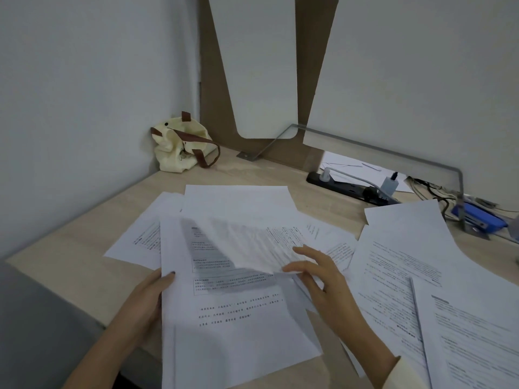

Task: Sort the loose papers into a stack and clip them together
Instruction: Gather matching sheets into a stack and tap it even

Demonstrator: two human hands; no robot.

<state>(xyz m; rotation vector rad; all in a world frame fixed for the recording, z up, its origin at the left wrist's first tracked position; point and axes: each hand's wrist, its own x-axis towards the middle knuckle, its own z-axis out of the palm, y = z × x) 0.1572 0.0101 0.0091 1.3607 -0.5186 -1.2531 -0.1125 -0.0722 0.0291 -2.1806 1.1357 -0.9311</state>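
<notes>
Several printed white sheets lie scattered over the wooden desk [70, 248]. My left hand [148, 299] grips the left edge of a small stack of papers [233, 318] in front of me, thumb on top. My right hand [317, 276] pinches the near corner of one sheet [252, 242], which is lifted, curved and blurred above the stack. More loose sheets [407, 262] lie to the right, and others [134, 240] stick out at the left and behind. No clip is visible.
A cream cloth bag [179, 144] with brown straps sits in the back left corner by the wall. A black power strip [351, 186] with plugs and cables lies at the back right, beside a blue device [477, 217] and a glass divider [393, 158].
</notes>
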